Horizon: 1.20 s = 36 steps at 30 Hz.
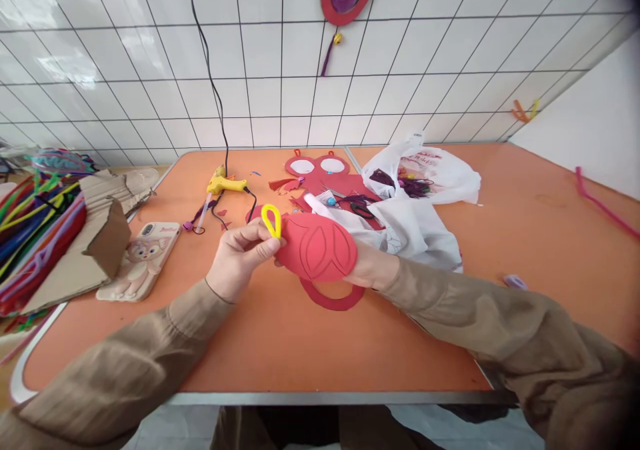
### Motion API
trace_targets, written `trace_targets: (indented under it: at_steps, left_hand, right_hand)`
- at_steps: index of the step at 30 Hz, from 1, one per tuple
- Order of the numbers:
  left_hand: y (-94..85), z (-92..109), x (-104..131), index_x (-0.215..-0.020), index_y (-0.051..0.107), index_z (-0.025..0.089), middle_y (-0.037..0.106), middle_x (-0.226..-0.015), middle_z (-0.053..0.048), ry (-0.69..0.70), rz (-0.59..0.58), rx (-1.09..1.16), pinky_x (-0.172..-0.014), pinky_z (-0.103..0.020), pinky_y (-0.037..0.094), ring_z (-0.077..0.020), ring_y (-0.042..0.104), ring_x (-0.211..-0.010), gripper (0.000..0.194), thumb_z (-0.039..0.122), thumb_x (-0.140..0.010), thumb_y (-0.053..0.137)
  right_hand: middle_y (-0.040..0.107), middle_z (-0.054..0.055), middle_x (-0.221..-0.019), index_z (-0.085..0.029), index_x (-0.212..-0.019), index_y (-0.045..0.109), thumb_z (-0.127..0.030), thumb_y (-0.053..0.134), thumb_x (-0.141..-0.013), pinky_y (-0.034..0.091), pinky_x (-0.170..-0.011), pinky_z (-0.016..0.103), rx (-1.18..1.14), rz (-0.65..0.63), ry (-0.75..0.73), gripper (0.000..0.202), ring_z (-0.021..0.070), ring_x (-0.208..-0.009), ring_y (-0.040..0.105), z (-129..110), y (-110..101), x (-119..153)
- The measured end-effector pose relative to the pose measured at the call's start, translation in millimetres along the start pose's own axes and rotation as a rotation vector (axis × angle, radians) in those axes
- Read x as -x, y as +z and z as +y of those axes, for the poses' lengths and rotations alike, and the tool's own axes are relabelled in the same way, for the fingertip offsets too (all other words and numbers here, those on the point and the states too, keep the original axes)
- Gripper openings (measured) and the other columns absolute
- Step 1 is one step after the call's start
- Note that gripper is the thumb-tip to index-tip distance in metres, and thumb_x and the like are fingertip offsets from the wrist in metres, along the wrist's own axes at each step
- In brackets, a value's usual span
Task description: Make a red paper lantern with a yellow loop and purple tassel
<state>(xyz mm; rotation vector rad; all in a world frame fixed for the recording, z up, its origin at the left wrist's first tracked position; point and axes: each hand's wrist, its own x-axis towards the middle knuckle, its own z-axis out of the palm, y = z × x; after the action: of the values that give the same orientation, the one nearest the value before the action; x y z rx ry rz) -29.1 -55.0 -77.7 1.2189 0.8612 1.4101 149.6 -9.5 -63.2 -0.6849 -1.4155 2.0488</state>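
Note:
Between my hands, above the orange table, is a red oval craft piece (316,247) with a leaf-like line pattern. My left hand (243,253) pinches a yellow pipe-cleaner loop (271,221) against the oval's left edge, thumb in front. My right hand (371,265) grips the oval from behind at its right side; its fingers are hidden by the piece. Below the oval, a red ring (334,302) shows in part, and I cannot tell whether it touches the oval. Beyond my hands lie red shapes with white ovals (333,165).
A yellow glue gun (225,183) with its black cord stands at the back left. A phone (143,260), cardboard (85,253) and colourful pipe cleaners (40,237) are at left. White plastic bags (450,173) with tassels lie at the back right. A red oval ornament (327,13) hangs on the tiled wall.

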Motion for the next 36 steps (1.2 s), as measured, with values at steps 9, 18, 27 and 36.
trace_targets:
  at_steps: [9,18,27,36]
  left_hand:
    - [-6.4,6,-8,-0.058,0.065,0.015,0.054,-0.064,0.001,0.020,0.115,-0.200,-0.052,-0.024,0.047,-0.0092,0.053,-0.052,0.027,0.034,-0.068,0.082]
    - [-0.6,6,-4,-0.059,0.059,0.018,0.051,-0.062,0.000,0.040,-0.046,-0.428,-0.054,-0.025,0.037,-0.0115,0.044,-0.059,0.030,0.038,-0.076,0.072]
    - [5.9,0,-6,-0.063,0.056,0.018,0.053,-0.062,0.001,0.024,-0.143,-0.658,-0.058,-0.026,0.037,-0.0123,0.045,-0.060,0.023,0.033,-0.079,0.063]
    - [10.4,-7,-5,-0.059,0.062,0.017,0.063,-0.065,-0.002,-0.011,-0.015,-0.582,-0.060,-0.028,0.041,-0.0143,0.053,-0.062,0.023,0.033,-0.073,0.070]
  right_hand:
    - [0.059,0.001,-0.066,-0.019,-0.070,0.057,-0.062,0.066,-0.075,0.047,-0.062,0.029,0.035,0.230,-0.116,0.044,0.0159,-0.069,0.057,-10,-23,-1]
    - [0.064,0.001,-0.078,-0.017,-0.078,0.065,-0.032,0.065,-0.079,0.044,-0.062,0.027,0.549,0.252,-0.275,0.015,0.0141,-0.071,0.057,-2,-25,-2]
    - [0.068,0.002,-0.085,-0.019,-0.082,0.070,-0.033,0.073,-0.076,0.049,-0.077,0.030,0.574,0.097,-0.310,0.016,0.0157,-0.082,0.062,-2,-19,-2]
    - [0.064,0.001,-0.075,-0.018,-0.074,0.067,-0.034,0.071,-0.074,0.046,-0.069,0.029,0.580,0.182,-0.281,0.017,0.0134,-0.073,0.057,0,-15,-2]
